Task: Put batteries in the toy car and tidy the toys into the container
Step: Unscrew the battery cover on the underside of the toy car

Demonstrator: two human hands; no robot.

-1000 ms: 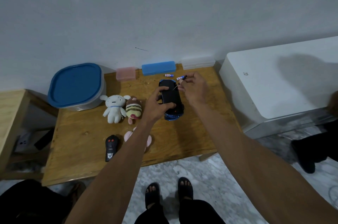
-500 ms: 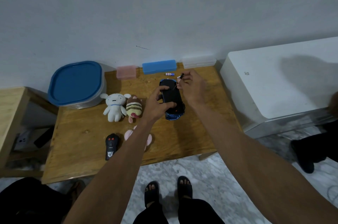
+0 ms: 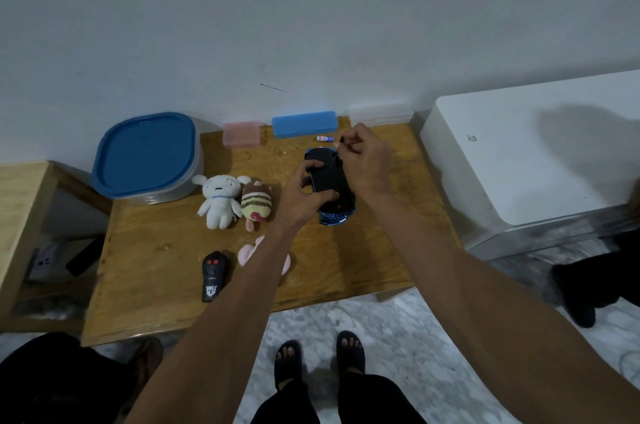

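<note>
On table (image 3: 145, 268) — left hand (image 3: 304, 195) gripping upturned toy car (image 3: 330, 181), right hand (image 3: 363, 157) pinching screwdriver (image 3: 341, 141).

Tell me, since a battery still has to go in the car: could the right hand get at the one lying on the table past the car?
Probably yes. The battery lies bare just beyond the right hand, nothing between; but its grip already pinches a small screwdriver.

container (image 3: 147, 155) left of plush toys (image 3: 239, 200) (car (image 3: 330, 188) right)
</note>
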